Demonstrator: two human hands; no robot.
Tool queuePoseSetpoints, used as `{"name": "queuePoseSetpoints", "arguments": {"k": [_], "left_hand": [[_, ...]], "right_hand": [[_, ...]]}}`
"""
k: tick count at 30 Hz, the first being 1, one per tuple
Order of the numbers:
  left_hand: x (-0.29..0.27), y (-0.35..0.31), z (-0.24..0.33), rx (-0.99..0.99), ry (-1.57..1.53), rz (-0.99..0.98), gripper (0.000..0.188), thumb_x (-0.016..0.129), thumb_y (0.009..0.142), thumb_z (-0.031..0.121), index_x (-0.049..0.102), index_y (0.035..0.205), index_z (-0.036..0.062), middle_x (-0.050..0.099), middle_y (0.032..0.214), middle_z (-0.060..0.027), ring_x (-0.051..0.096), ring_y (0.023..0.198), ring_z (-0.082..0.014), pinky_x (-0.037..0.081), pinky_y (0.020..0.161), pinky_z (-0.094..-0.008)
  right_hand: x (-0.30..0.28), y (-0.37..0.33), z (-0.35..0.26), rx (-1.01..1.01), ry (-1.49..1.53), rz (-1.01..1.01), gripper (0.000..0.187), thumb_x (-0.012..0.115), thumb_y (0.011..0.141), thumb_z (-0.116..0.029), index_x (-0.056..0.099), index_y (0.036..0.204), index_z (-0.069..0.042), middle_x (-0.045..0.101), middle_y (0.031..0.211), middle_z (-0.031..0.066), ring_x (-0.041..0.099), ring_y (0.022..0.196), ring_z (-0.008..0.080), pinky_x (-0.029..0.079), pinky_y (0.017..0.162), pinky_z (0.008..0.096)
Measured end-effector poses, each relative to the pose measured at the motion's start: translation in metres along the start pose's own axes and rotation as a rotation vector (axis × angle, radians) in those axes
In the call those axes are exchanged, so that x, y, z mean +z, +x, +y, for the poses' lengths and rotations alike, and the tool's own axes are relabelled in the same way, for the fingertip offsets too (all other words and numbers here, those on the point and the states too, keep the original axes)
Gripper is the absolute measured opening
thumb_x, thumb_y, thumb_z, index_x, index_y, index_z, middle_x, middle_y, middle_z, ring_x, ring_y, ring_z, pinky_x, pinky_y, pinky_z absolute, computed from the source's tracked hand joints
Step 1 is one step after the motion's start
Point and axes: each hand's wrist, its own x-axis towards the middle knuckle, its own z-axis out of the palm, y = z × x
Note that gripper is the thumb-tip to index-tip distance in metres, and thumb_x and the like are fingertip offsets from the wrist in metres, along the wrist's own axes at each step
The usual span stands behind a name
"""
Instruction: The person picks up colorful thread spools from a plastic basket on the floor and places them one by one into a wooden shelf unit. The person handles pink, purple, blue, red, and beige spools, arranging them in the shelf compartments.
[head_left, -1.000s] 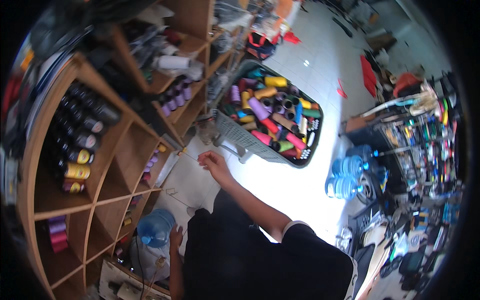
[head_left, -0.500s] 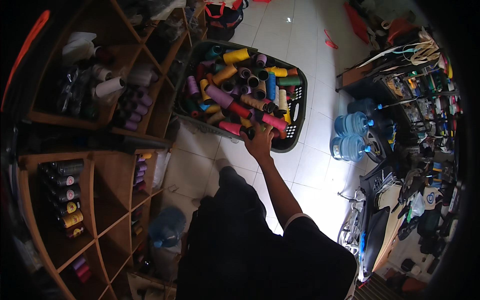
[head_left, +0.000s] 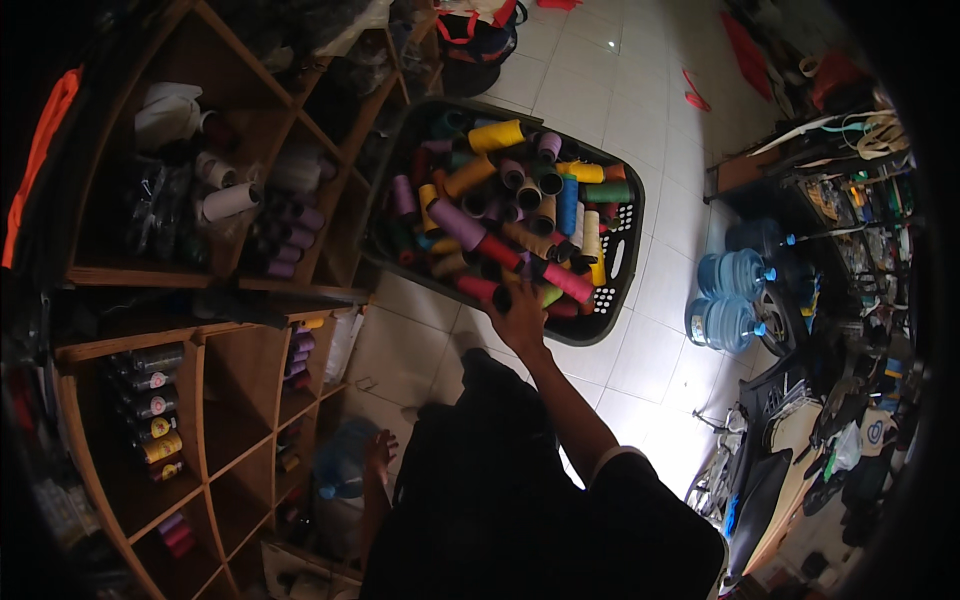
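Basket (head_left: 628,225) packed w/ spools (head_left: 470,225); shelf (head_left: 300,290) tight at left.

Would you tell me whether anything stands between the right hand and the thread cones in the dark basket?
Nothing visible does: the right hand is already at the basket's near rim, on the thread cones there.

The dark plastic laundry basket (head_left: 622,262) brims with thread cones in yellow, purple, red, orange, blue and green. At ten o'clock, brown wooden shelves (head_left: 205,330) hold white and purple spools. Pale white floor tiles (head_left: 660,90); translucent blue water jugs (head_left: 730,295) at three o'clock.
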Motion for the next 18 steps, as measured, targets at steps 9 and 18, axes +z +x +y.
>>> {"name": "queuePoseSetpoints", "arguments": {"k": [9,18], "left_hand": [[-0.021,-0.010,-0.124,0.521,0.255,-0.109,0.028,0.052,0.097,0.032,0.061,0.096,0.0053,0.057,0.074,-0.0033,0.053,0.061,-0.0118,0.042,0.054,-0.0325],[-0.007,-0.020,-0.092,-0.051,-0.245,0.160,0.037,0.054,0.094,0.040,0.052,0.121,0.0141,0.063,0.093,0.0017,0.060,0.080,-0.0118,0.046,0.065,-0.0344]], "right_hand": [[-0.103,0.021,-0.073,-0.505,0.215,0.074,0.054,0.080,0.068,-0.019,0.056,0.112,0.001,0.055,0.105,0.0172,0.052,0.103,0.0369,0.044,0.088,0.0430],[-0.021,0.206,-0.145,-0.842,0.081,-0.152,0.070,0.076,0.064,-0.036,0.057,0.121,0.000,0.057,0.120,0.0216,0.051,0.119,0.0374,0.043,0.098,0.0433]]}}
